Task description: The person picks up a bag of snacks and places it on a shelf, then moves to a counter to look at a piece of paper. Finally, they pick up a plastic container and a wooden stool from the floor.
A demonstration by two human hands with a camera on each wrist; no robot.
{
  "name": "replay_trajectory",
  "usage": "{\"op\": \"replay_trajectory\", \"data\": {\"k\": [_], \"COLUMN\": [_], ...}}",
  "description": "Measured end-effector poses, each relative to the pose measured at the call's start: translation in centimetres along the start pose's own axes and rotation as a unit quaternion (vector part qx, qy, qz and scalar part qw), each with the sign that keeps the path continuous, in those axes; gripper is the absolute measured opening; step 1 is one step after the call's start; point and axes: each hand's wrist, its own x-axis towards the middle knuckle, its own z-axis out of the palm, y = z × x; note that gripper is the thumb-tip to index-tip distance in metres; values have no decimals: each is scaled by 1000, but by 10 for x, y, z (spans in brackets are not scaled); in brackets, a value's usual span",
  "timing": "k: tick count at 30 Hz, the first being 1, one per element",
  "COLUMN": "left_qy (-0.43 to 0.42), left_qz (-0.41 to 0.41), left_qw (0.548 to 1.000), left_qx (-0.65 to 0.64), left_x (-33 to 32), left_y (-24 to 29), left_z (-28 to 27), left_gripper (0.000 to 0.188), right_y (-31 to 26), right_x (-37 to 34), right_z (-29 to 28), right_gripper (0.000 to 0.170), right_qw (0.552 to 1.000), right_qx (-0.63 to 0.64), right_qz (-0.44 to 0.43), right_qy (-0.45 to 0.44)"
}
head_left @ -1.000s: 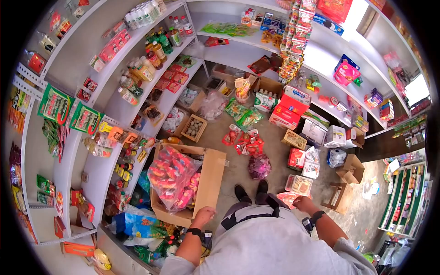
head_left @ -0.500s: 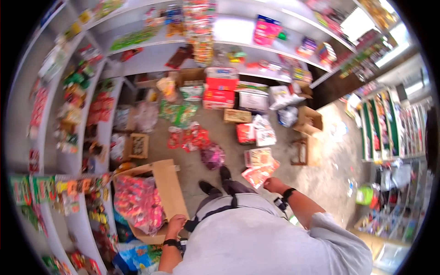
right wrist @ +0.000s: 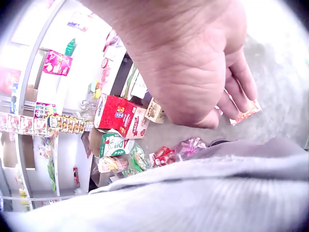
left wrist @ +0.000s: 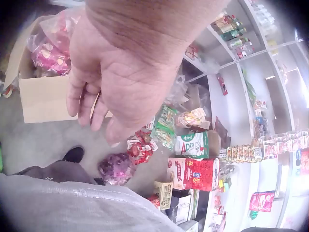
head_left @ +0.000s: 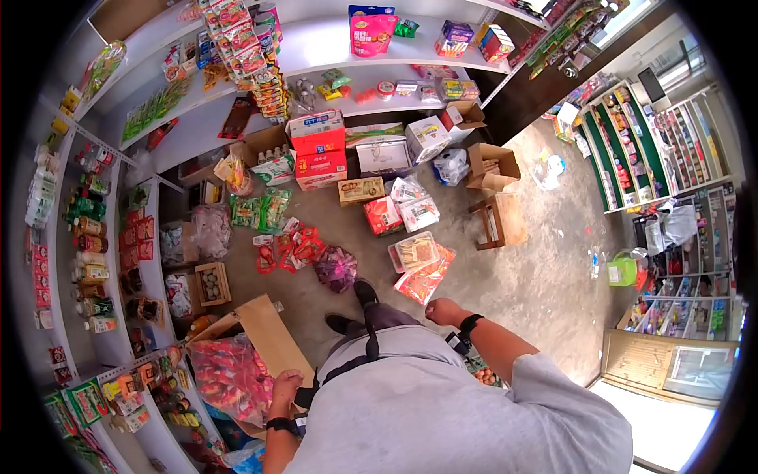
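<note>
My left hand hangs beside the flap of a cardboard box that holds a large clear bag of red and pink packets. In the left wrist view this hand's fingers hang relaxed with nothing in them. My right hand hangs on the other side of my body, overlapping the near end of a red packet in the head view. Its loosely bent fingers hold nothing in the right wrist view. A clear tub of pale food lies by the red packet on the floor.
A purple bag and red packets lie on the floor ahead of my feet. Beyond stand red cartons and an open cardboard box. A wooden stool stands to the right. Stocked shelves line the left and back.
My view and body have turned to the right, so the shelves and the box of packets shift left in the head view. Both hands stay hanging at my sides.
</note>
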Motion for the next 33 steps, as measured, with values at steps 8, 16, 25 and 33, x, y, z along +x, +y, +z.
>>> {"op": "replay_trajectory", "data": {"k": [8, 16, 25, 33], "left_qy": [-47, 31, 20, 92], "left_qz": [49, 69, 52, 37], "left_qw": [998, 986, 994, 989], "left_qx": [7, 147, 94, 107], "left_x": [20, -25, -13, -40], "left_y": [-44, -6, -73, -65], "left_z": [-7, 27, 20, 31], "left_gripper": [14, 13, 15, 23], "right_y": [0, 9, -3, -21], "right_x": [7, 42, 75, 82], "right_z": [-25, -20, -23, -28], "right_gripper": [39, 31, 19, 18], "right_qw": [995, 996, 995, 990], "right_qx": [-42, -63, 23, 18], "right_qz": [26, -16, -6, -25], "right_qy": [-83, -58, -96, -135]}}
